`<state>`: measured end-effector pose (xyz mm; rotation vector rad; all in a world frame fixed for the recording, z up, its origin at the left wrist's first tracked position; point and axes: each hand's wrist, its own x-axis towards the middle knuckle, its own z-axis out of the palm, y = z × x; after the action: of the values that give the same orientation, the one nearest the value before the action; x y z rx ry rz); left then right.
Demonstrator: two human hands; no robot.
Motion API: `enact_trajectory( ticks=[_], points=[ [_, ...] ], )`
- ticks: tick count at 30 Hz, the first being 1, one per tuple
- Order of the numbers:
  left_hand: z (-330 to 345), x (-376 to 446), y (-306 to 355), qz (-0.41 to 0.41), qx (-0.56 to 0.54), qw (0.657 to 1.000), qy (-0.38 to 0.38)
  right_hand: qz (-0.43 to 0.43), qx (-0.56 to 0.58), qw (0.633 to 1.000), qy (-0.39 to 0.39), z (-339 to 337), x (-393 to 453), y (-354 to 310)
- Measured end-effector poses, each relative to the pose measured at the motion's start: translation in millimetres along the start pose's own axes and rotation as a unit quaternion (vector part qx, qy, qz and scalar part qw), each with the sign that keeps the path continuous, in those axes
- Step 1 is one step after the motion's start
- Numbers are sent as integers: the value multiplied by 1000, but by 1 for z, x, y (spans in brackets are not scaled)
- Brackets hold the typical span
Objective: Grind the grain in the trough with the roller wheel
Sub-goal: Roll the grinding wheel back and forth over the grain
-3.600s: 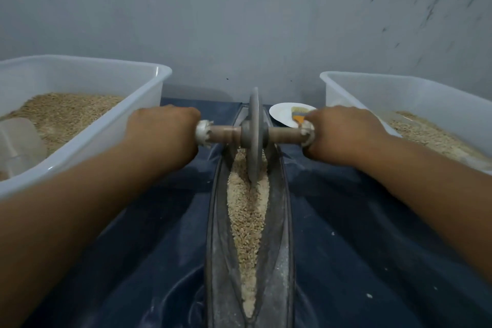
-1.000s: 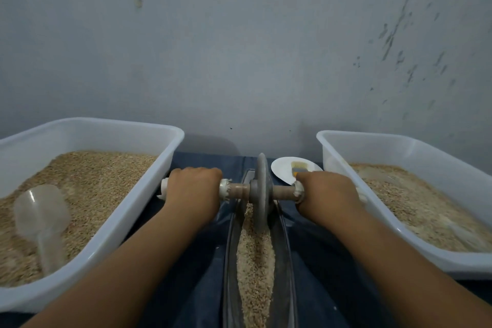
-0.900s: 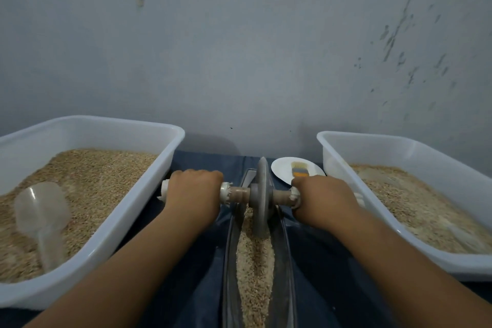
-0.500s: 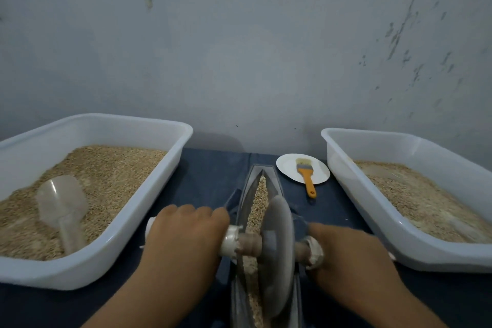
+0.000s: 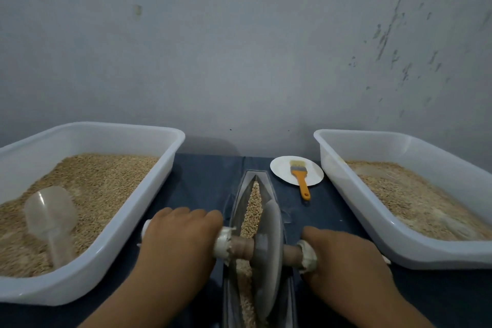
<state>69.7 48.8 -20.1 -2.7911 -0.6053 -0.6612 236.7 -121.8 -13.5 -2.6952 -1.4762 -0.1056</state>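
Observation:
A narrow grey metal trough (image 5: 239, 196) runs away from me down the middle of the dark blue cloth. A strip of pale grain (image 5: 254, 204) lies along its bottom. The grey roller wheel (image 5: 267, 255) stands upright in the near part of the trough, on a wooden axle. My left hand (image 5: 179, 241) grips the axle's left handle. My right hand (image 5: 343, 258) grips the right handle. The near end of the trough is cut off by the frame's bottom edge.
A white tub (image 5: 170, 141) of grain with a clear plastic scoop (image 5: 50, 217) stands at the left. A second white tub (image 5: 327, 152) of grain stands at the right. A white plate (image 5: 282, 168) with an orange-handled brush (image 5: 300, 178) lies beyond the trough. A grey wall rises behind.
Both hands have pulled the wheel back from the trough's far end to its near part. The far grain, the plate and the brush have come into view.

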Motion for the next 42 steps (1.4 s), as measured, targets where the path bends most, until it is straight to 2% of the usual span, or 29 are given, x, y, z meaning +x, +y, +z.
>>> enact_trajectory(
  ticks=[4, 9, 12, 33, 42],
  points=[
    [18, 40, -10, -55, 44, 997, -38, 1, 0, 999, 49, 10, 45, 9],
    [30, 80, -25, -97, -5, 992, -83, -11, -20, 995, 93, 7, 102, 17],
    [33, 81, -27, -106, 0, 991, -76, -13, -35, 994, 101, 8, 111, 17],
    [2, 23, 1, -57, 63, 994, -67, -3, -16, 997, 77, 16, 24, 10],
    [-10, -7, 4, -75, 55, 993, -71, -19, -52, 992, 117, 5, -6, -5]
  ],
)
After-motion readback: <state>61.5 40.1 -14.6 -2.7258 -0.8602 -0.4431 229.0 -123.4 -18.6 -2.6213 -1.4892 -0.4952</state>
